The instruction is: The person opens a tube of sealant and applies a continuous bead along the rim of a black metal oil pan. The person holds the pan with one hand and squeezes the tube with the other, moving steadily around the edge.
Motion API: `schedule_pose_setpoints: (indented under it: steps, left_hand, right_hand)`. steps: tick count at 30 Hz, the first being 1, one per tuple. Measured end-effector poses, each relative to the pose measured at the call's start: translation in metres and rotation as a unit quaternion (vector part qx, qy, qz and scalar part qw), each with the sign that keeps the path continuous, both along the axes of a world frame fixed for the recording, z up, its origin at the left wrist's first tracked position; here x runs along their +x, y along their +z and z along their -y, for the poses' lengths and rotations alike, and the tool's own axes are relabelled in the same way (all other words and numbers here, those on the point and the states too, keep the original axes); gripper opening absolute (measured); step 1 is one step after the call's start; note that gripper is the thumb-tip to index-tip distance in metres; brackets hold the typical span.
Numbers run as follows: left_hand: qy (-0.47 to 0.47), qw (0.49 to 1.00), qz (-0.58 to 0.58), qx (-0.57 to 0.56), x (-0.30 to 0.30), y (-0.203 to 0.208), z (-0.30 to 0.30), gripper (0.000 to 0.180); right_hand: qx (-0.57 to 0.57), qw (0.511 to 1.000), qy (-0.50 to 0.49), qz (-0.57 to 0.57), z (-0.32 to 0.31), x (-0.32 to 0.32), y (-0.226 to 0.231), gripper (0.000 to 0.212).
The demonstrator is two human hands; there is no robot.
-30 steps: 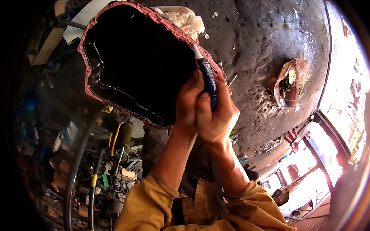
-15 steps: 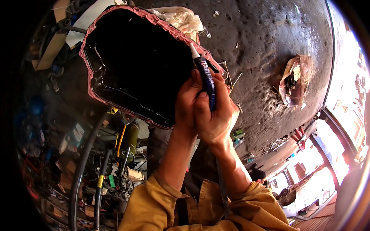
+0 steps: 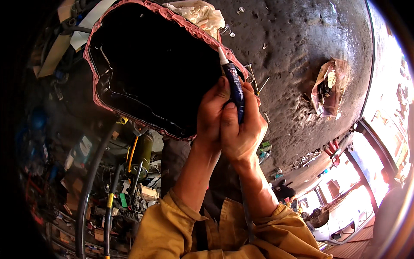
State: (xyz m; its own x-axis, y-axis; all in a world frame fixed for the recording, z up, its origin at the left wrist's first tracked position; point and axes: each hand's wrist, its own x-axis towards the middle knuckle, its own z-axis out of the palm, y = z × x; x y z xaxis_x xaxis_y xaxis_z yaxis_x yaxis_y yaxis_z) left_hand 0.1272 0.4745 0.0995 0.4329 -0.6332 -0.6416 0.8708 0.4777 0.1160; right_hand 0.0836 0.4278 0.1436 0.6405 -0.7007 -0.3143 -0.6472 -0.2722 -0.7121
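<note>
A black oil pan [image 3: 146,64] lies in front of me with its hollow facing up. Pinkish-red sealant [image 3: 196,29] runs in a thick, uneven bead around its rim. My left hand [image 3: 210,110] and my right hand [image 3: 245,129] are pressed together, closed around a dark blue sealant tube [image 3: 236,88]. Both thumbs press on the tube, whose white nozzle [image 3: 222,56] points away from me, its tip at the bead on the pan's right side. My fingers hide the tube's lower end and the pan's nearest right corner.
Beyond the pan lies a crumpled pale plastic bag [image 3: 200,16]. A torn bag [image 3: 331,88] with scraps rests on the dark, grimy floor at right. Tools and clutter fill the lower left, beside a black metal bar [image 3: 95,181] and a green cylinder [image 3: 144,153].
The nozzle tip has moved a little to the right along the pan's rim. The pan sits slightly farther left and up in view. Both hands keep their grip on the tube.
</note>
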Motion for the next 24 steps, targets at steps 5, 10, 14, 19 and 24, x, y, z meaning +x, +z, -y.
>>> schedule_pose_setpoints:
  steps: [5,10,14,19,24]
  left_hand:
    - [-0.037,0.999,0.018,-0.003,-0.001,0.001,-0.004,0.036]
    - [-0.001,1.000,0.022,0.014,0.002,-0.004,-0.004,0.039]
    - [-0.007,0.999,0.023,-0.028,0.003,-0.011,-0.008,0.036]
    - [-0.004,0.999,0.015,-0.041,-0.002,-0.014,-0.006,0.035]
    - [-0.020,1.000,-0.001,-0.015,-0.003,-0.005,-0.004,0.035]
  right_hand:
    - [-0.006,1.000,0.005,0.007,0.001,-0.004,0.001,0.041]
    - [-0.003,1.000,0.017,0.003,-0.001,0.003,-0.002,0.040]
    - [0.008,1.000,0.009,-0.003,-0.002,0.003,-0.004,0.041]
    - [-0.014,1.000,0.012,-0.001,-0.001,-0.001,-0.004,0.041]
    - [-0.044,0.999,0.013,0.019,0.000,-0.009,-0.011,0.041]
